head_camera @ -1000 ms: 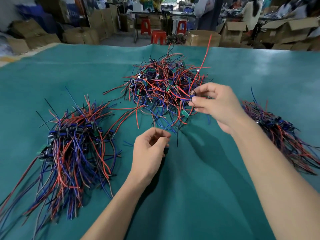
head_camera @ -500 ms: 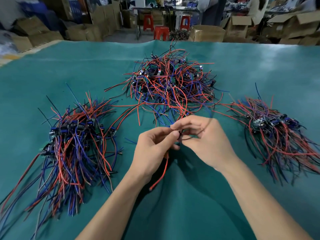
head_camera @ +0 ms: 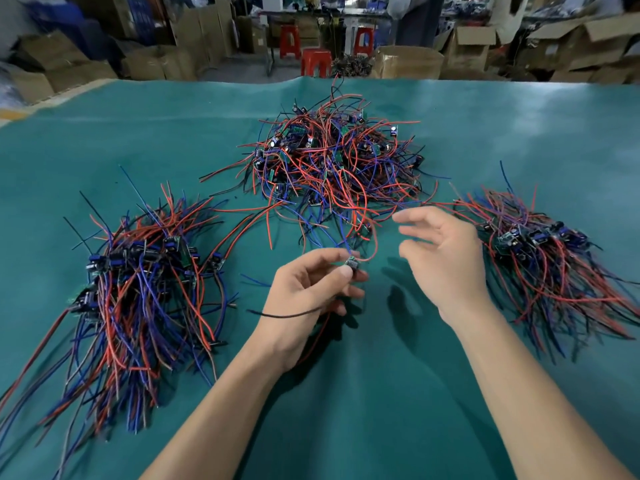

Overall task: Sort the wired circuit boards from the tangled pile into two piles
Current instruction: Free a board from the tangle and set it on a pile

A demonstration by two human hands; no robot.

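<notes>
Three heaps of wired boards lie on the green mat [head_camera: 346, 393]: a tangled pile [head_camera: 332, 161] at 12 o'clock, a sorted left pile [head_camera: 138, 278] at 9 o'clock and a sorted right pile [head_camera: 547, 258] at 3 o'clock. The left hand [head_camera: 308, 292] pinches one board [head_camera: 352, 263] at centre, its red and blue wires trailing up into the tangle and a black wire [head_camera: 287, 314] crossing the wrist. The right hand [head_camera: 446, 258] hovers beside it, fingers spread, holding nothing. Cardboard boxes [head_camera: 408, 62] stand beyond the mat; their contents cannot be told.
</notes>
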